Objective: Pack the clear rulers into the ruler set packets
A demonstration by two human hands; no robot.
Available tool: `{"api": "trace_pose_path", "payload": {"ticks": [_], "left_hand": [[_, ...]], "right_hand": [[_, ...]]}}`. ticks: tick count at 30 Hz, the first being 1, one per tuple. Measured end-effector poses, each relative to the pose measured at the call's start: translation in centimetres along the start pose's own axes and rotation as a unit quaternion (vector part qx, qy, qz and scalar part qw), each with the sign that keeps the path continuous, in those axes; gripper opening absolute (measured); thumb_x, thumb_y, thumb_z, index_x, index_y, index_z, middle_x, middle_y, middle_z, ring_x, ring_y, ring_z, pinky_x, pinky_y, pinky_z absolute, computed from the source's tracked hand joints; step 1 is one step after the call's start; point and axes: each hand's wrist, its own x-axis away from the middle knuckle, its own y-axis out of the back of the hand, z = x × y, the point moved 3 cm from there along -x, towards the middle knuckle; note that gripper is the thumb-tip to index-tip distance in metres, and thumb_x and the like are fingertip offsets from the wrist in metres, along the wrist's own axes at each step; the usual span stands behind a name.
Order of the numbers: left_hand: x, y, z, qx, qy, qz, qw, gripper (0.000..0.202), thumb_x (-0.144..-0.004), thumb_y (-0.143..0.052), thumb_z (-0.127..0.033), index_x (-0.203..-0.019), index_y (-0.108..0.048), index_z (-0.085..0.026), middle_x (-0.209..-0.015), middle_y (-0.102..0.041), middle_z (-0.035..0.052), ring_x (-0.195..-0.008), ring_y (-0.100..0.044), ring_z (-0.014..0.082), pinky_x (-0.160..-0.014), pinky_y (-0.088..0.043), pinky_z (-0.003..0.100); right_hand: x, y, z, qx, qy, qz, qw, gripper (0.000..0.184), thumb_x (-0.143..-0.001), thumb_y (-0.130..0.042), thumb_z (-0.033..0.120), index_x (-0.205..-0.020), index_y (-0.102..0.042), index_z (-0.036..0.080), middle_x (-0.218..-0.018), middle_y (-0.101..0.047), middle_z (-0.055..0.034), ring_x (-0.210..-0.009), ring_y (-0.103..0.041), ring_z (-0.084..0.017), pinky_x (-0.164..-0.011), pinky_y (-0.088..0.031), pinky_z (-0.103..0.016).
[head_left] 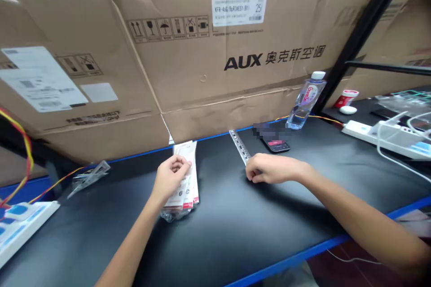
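My left hand (pixel 172 174) rests on a fanned stack of flat white packets (pixel 188 193) with red ends, its thumb and fingers pinched at the top one. Clear plastic wrap (pixel 170 215) sticks out from under the stack's near end. My right hand (pixel 264 168) is closed, knuckles up, low over the black table. A narrow silvery strip (pixel 239 145) with a row of dark marks runs from the back edge to the right hand's fingers. The fingertips are turned away, so what they hold, if anything, is hidden.
Behind the black table (pixel 215 242) stand large cardboard boxes (pixel 188 71). A phone (pixel 276 145) and a tilted water bottle (pixel 305 103) are at the back right. Power strips (pixel 380 136) lie at both sides. Crumpled clear plastic (pixel 90 177) lies at left.
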Motion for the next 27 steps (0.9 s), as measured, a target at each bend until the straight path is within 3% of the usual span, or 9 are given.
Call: {"api": "trace_pose_path", "payload": {"ticks": [5,17,21,23,26,27], "left_hand": [[0.0,-0.5,0.4,-0.023,-0.012,0.012,1.000,0.028,-0.083,-0.070,-0.044,-0.077,-0.062,-0.017,-0.066,-0.063,0.0004,-0.060,-0.057,0.0130,-0.058,-0.046,0.023],[0.5,-1.0,-0.2,-0.075,-0.036,0.005,0.997,0.023,-0.081,-0.068,-0.039,-0.075,-0.063,-0.018,-0.066,-0.062,-0.0005,-0.062,-0.055,0.0134,-0.060,-0.042,0.024],[0.6,-1.2,-0.3,-0.083,-0.035,0.005,0.996,0.024,-0.082,-0.067,-0.041,-0.076,-0.063,-0.018,-0.067,-0.062,-0.0001,-0.062,-0.055,0.0143,-0.061,-0.042,0.025],[0.5,-1.2,-0.2,-0.078,-0.029,0.012,0.996,0.026,-0.082,-0.067,-0.043,-0.076,-0.064,-0.018,-0.068,-0.063,0.0007,-0.063,-0.056,0.0149,-0.062,-0.042,0.025],[0.3,-0.9,0.1,-0.062,-0.021,0.039,0.997,0.031,-0.084,-0.064,-0.047,-0.077,-0.067,-0.017,-0.068,-0.063,0.0017,-0.064,-0.056,0.0153,-0.062,-0.042,0.025],[0.1,-0.7,0.2,-0.056,-0.019,0.051,0.997,0.032,-0.085,-0.063,-0.047,-0.078,-0.068,-0.017,-0.069,-0.063,0.0018,-0.063,-0.055,0.0151,-0.061,-0.042,0.025]], "right_hand": [[0.1,-0.1,-0.1,0.007,-0.012,0.003,1.000,0.015,-0.079,-0.068,0.009,-0.087,-0.077,0.018,-0.081,-0.073,-0.0026,-0.072,-0.063,-0.016,-0.067,-0.043,-0.025],[1.2,1.0,-1.6,0.016,-0.051,-0.032,0.998,0.013,-0.077,-0.071,0.013,-0.087,-0.078,0.019,-0.084,-0.076,-0.0040,-0.073,-0.068,-0.019,-0.063,-0.045,-0.026],[1.2,1.5,2.1,0.011,-0.007,-0.057,0.998,0.015,-0.085,-0.064,0.016,-0.092,-0.077,0.020,-0.088,-0.076,-0.0036,-0.080,-0.068,-0.018,-0.072,-0.047,-0.026],[1.1,1.3,5.9,-0.035,0.107,-0.061,0.992,0.017,-0.089,-0.060,0.016,-0.096,-0.076,0.019,-0.090,-0.076,-0.0037,-0.080,-0.068,-0.016,-0.076,-0.049,-0.025],[2.2,-1.1,11.2,-0.052,0.268,0.031,0.962,0.016,-0.087,-0.063,0.022,-0.097,-0.074,0.026,-0.084,-0.076,-0.0005,-0.078,-0.071,-0.016,-0.070,-0.052,-0.023],[2.9,-2.3,12.4,-0.047,0.281,0.043,0.958,0.015,-0.081,-0.067,0.026,-0.093,-0.074,0.031,-0.080,-0.075,0.0013,-0.078,-0.072,-0.019,-0.064,-0.053,-0.025]]}}
